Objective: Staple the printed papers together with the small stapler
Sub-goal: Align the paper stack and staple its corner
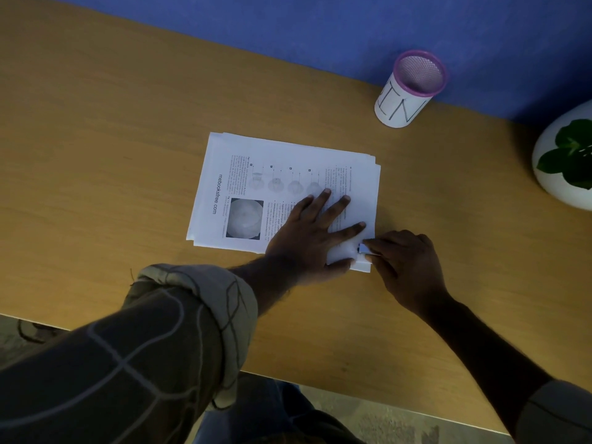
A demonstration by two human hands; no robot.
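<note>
The left hand (pixel 307 232) lies spread on the printed papers (pixel 282 190); the right hand (pixel 407 264) pinches the small stapler (pixel 364 249) at the lower-right corner. Unevenly stacked sheets risk missing the staple.

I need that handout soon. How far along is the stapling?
Done: the papers lie stacked on the desk. In hand: the left hand presses them flat while the right hand holds the small stapler at the near right corner. Left: no staple is visible yet.
</note>
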